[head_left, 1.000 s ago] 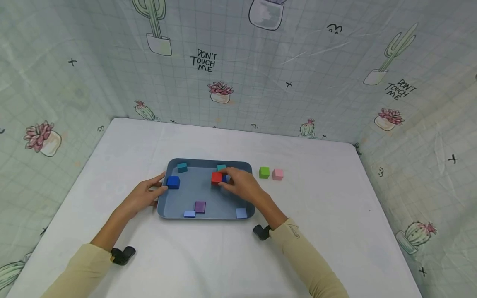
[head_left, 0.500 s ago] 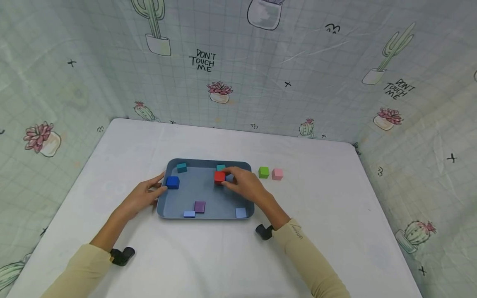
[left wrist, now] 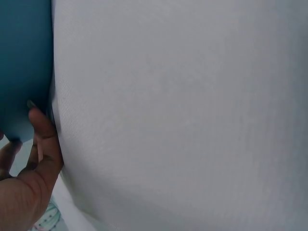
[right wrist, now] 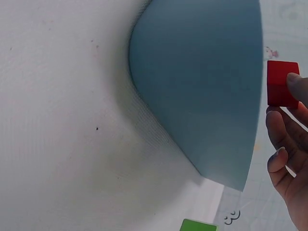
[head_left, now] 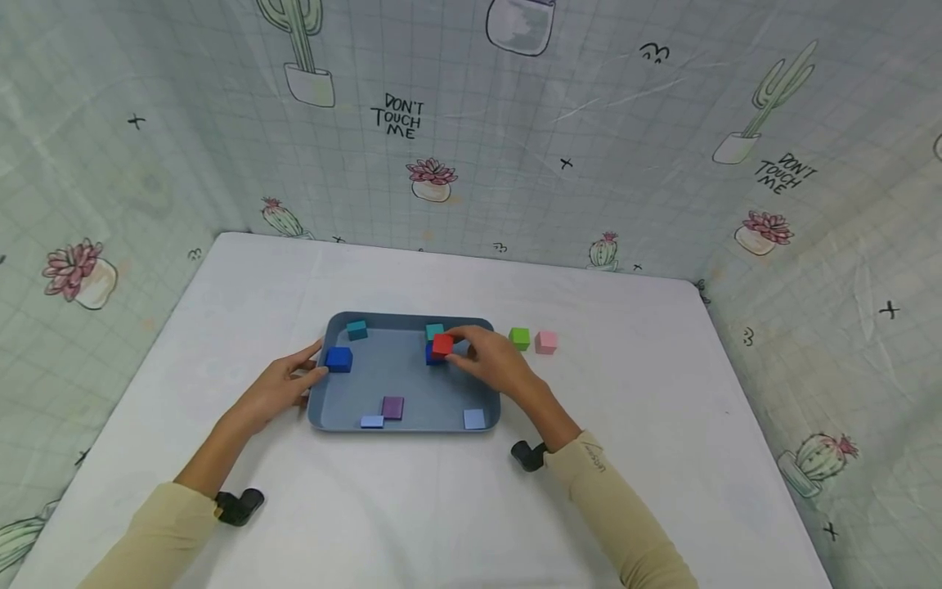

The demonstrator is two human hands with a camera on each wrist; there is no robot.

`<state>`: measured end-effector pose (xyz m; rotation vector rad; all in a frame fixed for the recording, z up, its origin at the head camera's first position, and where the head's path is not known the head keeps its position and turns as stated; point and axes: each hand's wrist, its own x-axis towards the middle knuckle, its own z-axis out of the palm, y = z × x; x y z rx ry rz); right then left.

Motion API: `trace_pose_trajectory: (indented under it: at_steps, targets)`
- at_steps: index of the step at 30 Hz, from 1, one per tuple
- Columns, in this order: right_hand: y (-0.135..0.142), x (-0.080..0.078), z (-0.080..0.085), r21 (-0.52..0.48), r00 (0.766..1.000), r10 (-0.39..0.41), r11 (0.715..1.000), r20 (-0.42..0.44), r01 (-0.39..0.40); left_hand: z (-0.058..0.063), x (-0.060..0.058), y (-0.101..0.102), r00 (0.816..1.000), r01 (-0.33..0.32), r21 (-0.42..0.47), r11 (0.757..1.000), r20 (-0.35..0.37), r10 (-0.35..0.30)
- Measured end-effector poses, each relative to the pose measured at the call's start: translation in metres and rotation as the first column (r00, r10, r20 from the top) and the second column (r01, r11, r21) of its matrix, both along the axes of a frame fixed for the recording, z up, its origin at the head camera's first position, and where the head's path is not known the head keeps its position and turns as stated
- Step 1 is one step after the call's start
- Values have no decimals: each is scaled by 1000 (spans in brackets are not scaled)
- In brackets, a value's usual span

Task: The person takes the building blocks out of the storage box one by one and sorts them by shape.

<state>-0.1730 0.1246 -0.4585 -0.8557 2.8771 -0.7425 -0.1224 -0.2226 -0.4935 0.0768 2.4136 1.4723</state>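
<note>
A shallow blue-grey tray (head_left: 427,401) lies on the white table. My left hand (head_left: 275,393) grips its left edge, thumb over the rim and other fingers outside; the left wrist view shows the thumb at the tray wall (left wrist: 24,57). Between thumb and fingertips my right hand (head_left: 495,360) pinches a red cube (head_left: 442,346), held above the tray's rim in the right wrist view. Below the red cube, partly hidden by it, is a dark blue block (head_left: 430,357). A teal block (head_left: 434,332) sits just behind.
Also in the tray are another teal block (head_left: 356,330), a blue block (head_left: 339,360), a purple block (head_left: 393,408) and light blue blocks (head_left: 474,419) along the front. A green cube (head_left: 519,339) and a pink cube (head_left: 546,342) stand right of the tray.
My right hand has carried the red cube slightly to the right, and more of the dark blue block now shows on its left. The left hand keeps its place on the tray.
</note>
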Motion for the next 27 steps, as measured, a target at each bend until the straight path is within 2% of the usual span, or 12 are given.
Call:
trace_pose_trajectory:
  at_steps: [4, 10, 20, 27]
  targets:
    - [1, -1, 3, -7, 1000, -1, 1000, 15, 1, 0, 0, 0, 1000, -4, 4, 1000, 1, 4]
    - [6, -1, 4, 3, 999, -43, 999, 31, 43, 1, 0, 0, 1000, -3, 9, 1000, 11, 3]
    - [11, 1, 3, 11, 998, -42, 999, 46, 42, 4, 0, 0, 999, -5, 23, 1000, 32, 4]
    - [14, 2, 4, 34, 999, -45, 998, 20, 45, 4, -1, 1, 999, -14, 23, 1000, 43, 13]
